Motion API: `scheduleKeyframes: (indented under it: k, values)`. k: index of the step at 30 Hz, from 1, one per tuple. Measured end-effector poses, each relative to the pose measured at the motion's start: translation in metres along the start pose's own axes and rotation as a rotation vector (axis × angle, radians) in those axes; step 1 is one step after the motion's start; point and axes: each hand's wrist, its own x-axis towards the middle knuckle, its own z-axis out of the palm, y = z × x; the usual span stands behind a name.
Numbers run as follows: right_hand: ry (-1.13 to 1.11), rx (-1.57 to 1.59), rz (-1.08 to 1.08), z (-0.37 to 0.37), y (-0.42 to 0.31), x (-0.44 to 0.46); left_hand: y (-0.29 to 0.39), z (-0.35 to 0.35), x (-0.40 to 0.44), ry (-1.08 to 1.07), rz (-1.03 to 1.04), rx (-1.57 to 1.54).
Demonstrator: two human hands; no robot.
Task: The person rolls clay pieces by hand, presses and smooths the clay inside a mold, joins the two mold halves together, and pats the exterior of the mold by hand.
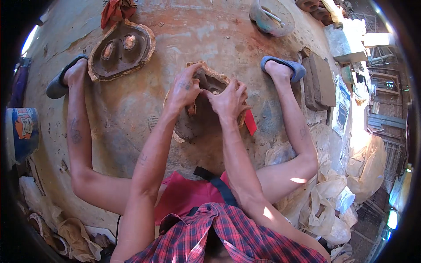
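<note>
Working at the rough-edged tan mould lined with dark brown clay (205,125), on the floor (197,39) between your feet, you curl your left hand (184,90) over its upper rim. Your right hand (228,98) spreads its fingers over the right rim, both thumbs meeting inside. A flat red piece (250,122) sits just beside it.

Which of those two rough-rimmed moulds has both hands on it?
The nearer mould, between the legs: the left hand and right hand are on it. The farther mould, beside the right sandal, has no hand on it.
</note>
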Motion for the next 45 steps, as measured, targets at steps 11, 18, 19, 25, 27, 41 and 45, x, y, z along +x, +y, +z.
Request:
scheduleKeyframes:
  k: [11, 18, 19, 25, 27, 41, 45]
  values:
    - [-0.438, -0.112, -1.344, 0.001, -0.018, 0.108, 0.059, 0.018, -0.088, -0.221, -0.399, -0.626]
    - [-0.584, -0.095, -1.43, 0.006, -0.02, 0.136, 0.062, 0.046, -0.079, -0.127, -0.387, -0.653]
    - [-0.58, -0.091, -1.418, 0.008, -0.018, 0.137, 0.063, 0.045, -0.078, -0.168, -0.386, -0.61]
    - [-0.532, -0.038, -1.417, 0.002, -0.007, 0.135, 0.052, 0.039, -0.065, -0.202, -0.352, -0.415]
    - [-0.478, -0.048, -1.409, -0.005, 0.0, 0.13, 0.053, 0.037, -0.064, -0.192, -0.357, -0.442]
    - [-0.403, -0.154, -1.263, -0.011, 0.037, 0.109, 0.023, 0.034, -0.033, -0.261, -0.066, 0.264]
    - [-0.423, -0.13, -1.19, -0.019, 0.037, 0.105, 0.018, 0.024, -0.028, -0.219, 0.0, 0.122]
